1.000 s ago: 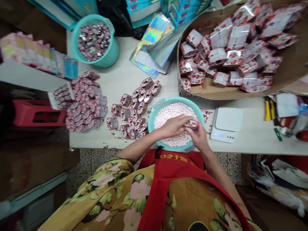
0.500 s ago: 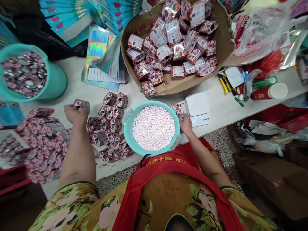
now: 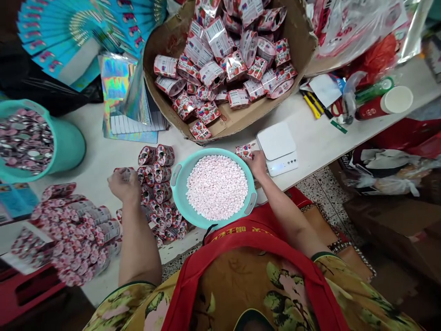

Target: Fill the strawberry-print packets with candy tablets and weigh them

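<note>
My left hand (image 3: 124, 186) is closed around a small round printed packet (image 3: 123, 169), mostly hidden by the fingers. It is just left of a stack of similar packets (image 3: 161, 174), their dark openings facing me. My right hand (image 3: 257, 164) grips another red-and-white printed packet (image 3: 243, 151) by its right end, beside the rim of a teal basin (image 3: 176, 193). The basin is filled with small pale pink candies (image 3: 217, 187). A white kitchen scale (image 3: 276, 140) lies just right of my right hand.
A cardboard box (image 3: 237, 124) at the back holds many printed packets. At left are a teal bucket (image 3: 70, 145) of shiny pink pieces and a large heap of flattened packets (image 3: 79, 239). Holographic bags (image 3: 117, 103), a paper cup (image 3: 398, 99) and yellow cutters (image 3: 312, 106) lie around.
My left hand has moved right and towards me, carrying its packet to the stack's left side. My right hand keeps hold of its packet near the basin. The head view has shifted.
</note>
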`<state>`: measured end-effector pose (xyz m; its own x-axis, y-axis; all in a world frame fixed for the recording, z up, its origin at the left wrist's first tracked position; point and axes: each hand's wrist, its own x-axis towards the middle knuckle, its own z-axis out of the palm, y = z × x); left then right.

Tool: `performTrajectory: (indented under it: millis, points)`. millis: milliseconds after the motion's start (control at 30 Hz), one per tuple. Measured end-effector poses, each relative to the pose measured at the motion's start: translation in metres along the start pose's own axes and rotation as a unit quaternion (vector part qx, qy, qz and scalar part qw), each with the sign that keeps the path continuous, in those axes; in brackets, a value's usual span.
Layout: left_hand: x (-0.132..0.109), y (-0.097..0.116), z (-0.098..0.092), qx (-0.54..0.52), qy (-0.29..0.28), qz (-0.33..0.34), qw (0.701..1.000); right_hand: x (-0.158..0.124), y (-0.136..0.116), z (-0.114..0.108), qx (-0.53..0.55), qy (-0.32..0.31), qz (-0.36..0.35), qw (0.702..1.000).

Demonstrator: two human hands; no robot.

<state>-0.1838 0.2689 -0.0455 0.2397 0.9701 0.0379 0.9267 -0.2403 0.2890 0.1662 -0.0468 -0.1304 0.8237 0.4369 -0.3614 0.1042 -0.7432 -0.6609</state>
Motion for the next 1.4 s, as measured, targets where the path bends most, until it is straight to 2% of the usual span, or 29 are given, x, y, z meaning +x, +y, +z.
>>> performTrajectory:
  millis: [67, 133, 267, 400, 533, 633, 733, 800, 900, 1000, 1100, 1200, 1300, 1400]
  points:
    - [-0.011, 0.014, 0.006, -0.023, 0.059, 0.009, 0.998, 0.001, -0.001, 0.000, 0.004, -0.002, -0.007, 1.000]
    - [-0.022, 0.031, 0.008, -0.048, 0.081, 0.054, 0.994, 0.000, -0.002, -0.002, 0.002, 0.005, -0.035, 0.999]
    - [-0.044, 0.064, 0.003, -0.093, 0.108, 0.131, 0.981, -0.008, -0.004, -0.009, -0.038, 0.019, -0.181, 0.983]
    - [-0.061, 0.096, -0.002, -0.124, 0.113, 0.165, 0.972, -0.020, -0.002, -0.028, -0.099, 0.023, -0.303, 0.948]
    - [-0.083, 0.145, -0.003, -0.163, 0.085, 0.182, 0.966, -0.023, 0.008, -0.067, -0.144, 0.058, -0.338, 0.928]
    - [-0.104, 0.197, 0.005, -0.207, 0.014, 0.250, 0.946, -0.012, 0.020, -0.100, -0.186, 0.098, -0.334, 0.919]
    - [-0.118, 0.257, 0.025, -0.211, -0.138, 0.370, 0.894, 0.007, 0.031, -0.123, -0.228, 0.108, -0.330, 0.910]
    - [-0.121, 0.296, 0.048, -0.141, -0.235, 0.419, 0.866, 0.019, 0.035, -0.129, -0.247, 0.095, -0.329, 0.907]
    - [-0.116, 0.348, 0.089, 0.024, -0.353, 0.433, 0.829, 0.029, 0.039, -0.132, -0.247, 0.078, -0.324, 0.910]
    - [-0.111, 0.382, 0.130, 0.136, -0.426, 0.422, 0.789, 0.029, 0.041, -0.133, -0.206, 0.074, -0.317, 0.923]
    - [-0.112, 0.394, 0.157, 0.156, -0.433, 0.417, 0.784, 0.026, 0.042, -0.136, -0.154, 0.054, -0.304, 0.939]
    - [-0.113, 0.391, 0.166, 0.163, -0.425, 0.420, 0.785, 0.024, 0.043, -0.140, -0.114, 0.025, -0.296, 0.948]
    - [-0.108, 0.382, 0.158, 0.152, -0.411, 0.413, 0.799, 0.023, 0.047, -0.141, -0.086, 0.008, -0.311, 0.946]
    - [-0.103, 0.371, 0.135, 0.044, -0.385, 0.390, 0.835, 0.021, 0.053, -0.140, -0.064, 0.012, -0.320, 0.945]
